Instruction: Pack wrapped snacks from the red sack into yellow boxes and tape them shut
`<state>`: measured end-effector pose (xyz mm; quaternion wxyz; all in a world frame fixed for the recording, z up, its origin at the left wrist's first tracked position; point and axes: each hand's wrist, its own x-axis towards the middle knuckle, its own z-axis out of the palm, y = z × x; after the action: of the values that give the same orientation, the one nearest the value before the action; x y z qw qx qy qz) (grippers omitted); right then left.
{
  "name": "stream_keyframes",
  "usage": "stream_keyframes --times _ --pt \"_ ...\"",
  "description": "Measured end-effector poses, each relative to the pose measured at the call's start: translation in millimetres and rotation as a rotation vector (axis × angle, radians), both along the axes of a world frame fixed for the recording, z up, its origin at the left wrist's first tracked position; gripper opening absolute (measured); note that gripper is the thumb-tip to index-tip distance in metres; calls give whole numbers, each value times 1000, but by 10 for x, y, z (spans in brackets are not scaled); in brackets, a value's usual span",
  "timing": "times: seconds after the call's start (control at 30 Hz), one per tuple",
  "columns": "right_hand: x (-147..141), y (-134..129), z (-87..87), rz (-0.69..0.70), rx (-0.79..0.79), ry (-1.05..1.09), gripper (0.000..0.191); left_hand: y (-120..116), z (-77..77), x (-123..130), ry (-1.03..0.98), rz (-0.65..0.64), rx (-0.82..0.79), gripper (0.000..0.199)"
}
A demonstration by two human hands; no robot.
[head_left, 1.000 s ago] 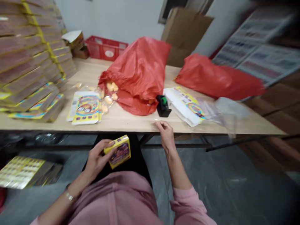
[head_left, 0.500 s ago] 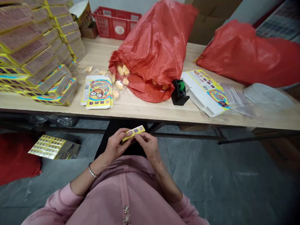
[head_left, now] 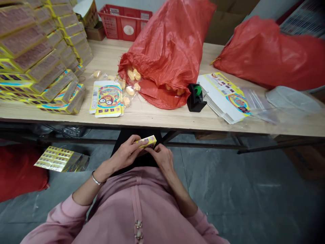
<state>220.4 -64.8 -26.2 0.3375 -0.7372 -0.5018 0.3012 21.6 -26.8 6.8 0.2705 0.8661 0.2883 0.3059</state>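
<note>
Over my lap, below the table edge, I hold a small yellow printed cardboard box [head_left: 151,140]. My left hand [head_left: 129,149] is closed around its left part, with fingers across the upper face. My right hand [head_left: 161,156] pinches at its lower right side; the fingertips there are partly hidden. On the table ahead lies a small stack of flat printed cartons [head_left: 108,100] with a cartoon face. Several wrapped yellow pieces [head_left: 130,90] lie beside it, spilling from the mouth of a red woven sack [head_left: 169,51].
Stacked yellow boxes [head_left: 38,67] fill the table's left. A black tape dispenser [head_left: 196,101], more flat cartons [head_left: 223,98] and a clear plastic bowl [head_left: 291,100] stand right. Behind are a red basket [head_left: 124,27] and another red sack [head_left: 271,56]. Wrapped boxes [head_left: 57,159] sit low at left.
The small box has turned in my hands, so its printed side and right end now show more. My left fingers have shifted along its top, and my right hand sits slightly lower on it.
</note>
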Motion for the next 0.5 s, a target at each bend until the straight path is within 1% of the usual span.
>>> stream_keyframes --times 0.03,0.07,0.1,0.13,0.17,0.2,0.23,0.27,0.33,0.37,0.43,0.5 --pt "39 25 -40 -4 85 -15 48 7 6 0 -11 0 -9 42" --pt "74 52 -67 28 166 14 55 7 16 4 -13 2 -14 41" --pt "100 78 -81 97 226 72 58 -2 31 8 -6 10 -10 40" --pt "113 99 -79 184 261 132 55 -18 54 10 10 30 2 38" --pt "112 115 -63 275 273 183 46 -41 84 8 35 59 20 36" --pt "97 125 -36 350 263 202 32 -68 123 -1 64 101 42 37" --pt "71 128 -2 386 281 189 25 -99 173 -19 90 149 61 38" --pt "38 125 37 404 319 174 22 -133 236 -47 106 188 71 37" --pt "-45 98 134 474 429 145 16 -227 407 -138 143 234 56 45" --pt "-91 72 196 511 504 130 13 -291 516 -200 165 232 60 45" --pt "-187 -1 357 575 678 104 7 -450 771 -357 220 219 46 37" --pt "-272 -68 564 535 861 88 21 -593 1045 -554 239 277 102 38"
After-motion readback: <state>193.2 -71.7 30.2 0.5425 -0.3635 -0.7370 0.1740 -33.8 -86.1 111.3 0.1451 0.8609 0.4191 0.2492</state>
